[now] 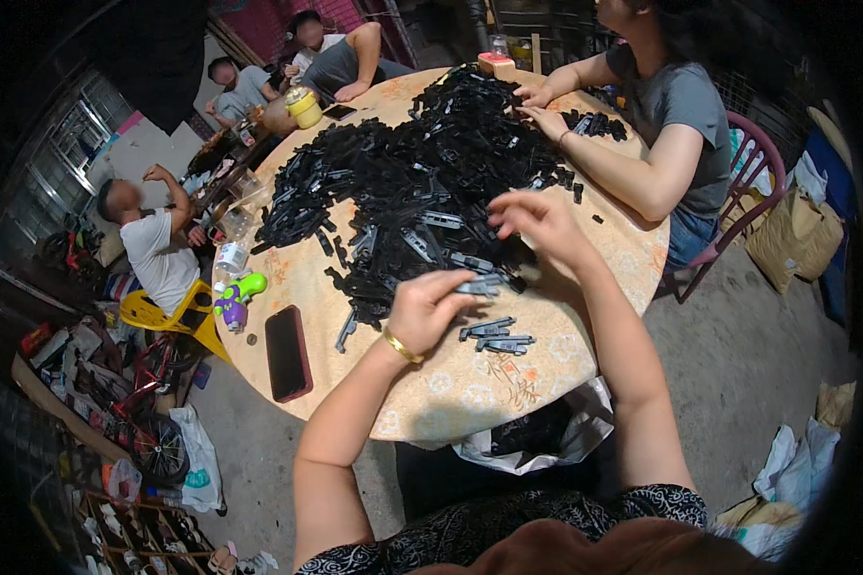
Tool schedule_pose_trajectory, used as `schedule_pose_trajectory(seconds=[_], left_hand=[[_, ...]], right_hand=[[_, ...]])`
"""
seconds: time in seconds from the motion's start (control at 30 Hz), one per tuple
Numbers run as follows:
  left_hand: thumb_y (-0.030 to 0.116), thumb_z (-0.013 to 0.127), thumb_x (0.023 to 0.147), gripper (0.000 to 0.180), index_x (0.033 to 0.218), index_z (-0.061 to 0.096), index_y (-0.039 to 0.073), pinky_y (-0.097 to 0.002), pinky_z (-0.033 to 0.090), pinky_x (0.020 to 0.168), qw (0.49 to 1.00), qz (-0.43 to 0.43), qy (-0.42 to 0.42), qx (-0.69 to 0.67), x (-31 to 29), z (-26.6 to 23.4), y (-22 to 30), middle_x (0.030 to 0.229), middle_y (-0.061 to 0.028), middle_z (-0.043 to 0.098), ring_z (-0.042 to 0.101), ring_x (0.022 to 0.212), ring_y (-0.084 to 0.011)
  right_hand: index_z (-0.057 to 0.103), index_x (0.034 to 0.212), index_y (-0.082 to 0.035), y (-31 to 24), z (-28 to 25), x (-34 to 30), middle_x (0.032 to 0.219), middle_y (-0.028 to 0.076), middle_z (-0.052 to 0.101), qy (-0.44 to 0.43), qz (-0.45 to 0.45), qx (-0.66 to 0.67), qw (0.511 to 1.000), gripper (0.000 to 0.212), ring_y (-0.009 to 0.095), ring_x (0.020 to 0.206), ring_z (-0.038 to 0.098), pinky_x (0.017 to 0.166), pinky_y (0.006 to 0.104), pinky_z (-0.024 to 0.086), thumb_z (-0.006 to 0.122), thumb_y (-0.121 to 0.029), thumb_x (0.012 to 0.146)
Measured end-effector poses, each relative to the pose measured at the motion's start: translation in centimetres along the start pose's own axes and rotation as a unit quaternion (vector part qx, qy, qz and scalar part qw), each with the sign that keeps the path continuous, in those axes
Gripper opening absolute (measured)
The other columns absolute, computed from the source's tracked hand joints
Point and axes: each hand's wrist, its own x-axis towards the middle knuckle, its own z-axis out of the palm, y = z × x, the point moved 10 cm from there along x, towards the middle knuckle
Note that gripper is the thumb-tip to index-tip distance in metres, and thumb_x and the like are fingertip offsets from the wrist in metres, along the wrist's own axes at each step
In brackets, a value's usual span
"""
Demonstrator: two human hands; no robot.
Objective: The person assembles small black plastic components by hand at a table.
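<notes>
A big heap of small black plastic parts (422,163) covers the middle of a round patterned table (451,383). My left hand (427,309), a gold bangle on its wrist, pinches a grey-black part (479,285) at the heap's near edge. My right hand (537,218) hovers over the heap with fingers curled; whether it holds a part I cannot tell. A small row of finished grey parts (497,335) lies on the table just in front of my left hand.
A dark phone (287,353) lies at the table's left near a green and purple toy (235,297). A person in a grey shirt (681,105) sorts parts at the far right. Other people sit at back left. A bag (537,436) hangs under the table's edge.
</notes>
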Motion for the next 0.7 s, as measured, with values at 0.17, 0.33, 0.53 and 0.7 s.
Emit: schedule_pose_trajectory(seconds=[0.17,0.33,0.53,0.7], left_hand=[[0.014,0.071,0.068,0.023,0.089,0.067,0.004,-0.0334,0.045,0.074,0.983,0.110,-0.139,0.055,-1.3,5.5,2.0,0.082,-0.0089,0.064,0.055,0.079,-0.0247],[0.013,0.062,0.077,0.016,0.087,0.066,0.003,-0.0335,0.042,0.079,0.989,0.088,-0.080,0.090,-0.3,3.6,0.6,0.087,-0.0090,0.064,0.054,0.085,-0.0264],[0.007,0.060,0.074,0.042,0.116,0.053,0.005,-0.0365,0.040,0.083,0.942,0.108,-0.045,0.314,1.3,4.2,-1.1,0.111,-0.0097,0.055,0.048,0.100,-0.0270],[0.008,0.063,0.071,0.029,0.099,0.062,0.008,-0.0363,0.039,0.078,0.934,0.095,-0.058,0.339,1.2,4.5,-2.0,0.100,-0.0057,0.056,0.050,0.094,-0.0245]], right_hand=[[0.064,0.097,-0.002,2.5,-5.9,0.2,0.075,0.010,0.065,0.141,0.029,-0.345,0.927,0.019,0.018,0.070,0.062,0.065,0.0296,0.050,0.060,-0.007,0.080],[0.062,0.104,-0.007,3.7,-3.3,0.3,0.100,0.013,0.062,0.032,-0.002,-0.450,0.893,0.035,0.029,0.094,0.058,0.083,0.0343,0.046,0.056,0.002,0.071],[0.061,0.109,-0.008,6.6,-1.6,0.8,0.113,0.015,0.055,-0.026,0.013,-0.519,0.854,0.044,0.032,0.104,0.051,0.089,0.0373,0.043,0.047,0.008,0.070],[0.063,0.101,-0.005,6.7,-2.1,1.0,0.104,0.017,0.057,-0.037,0.006,-0.478,0.878,0.037,0.035,0.094,0.056,0.082,0.0384,0.046,0.050,0.007,0.068]])
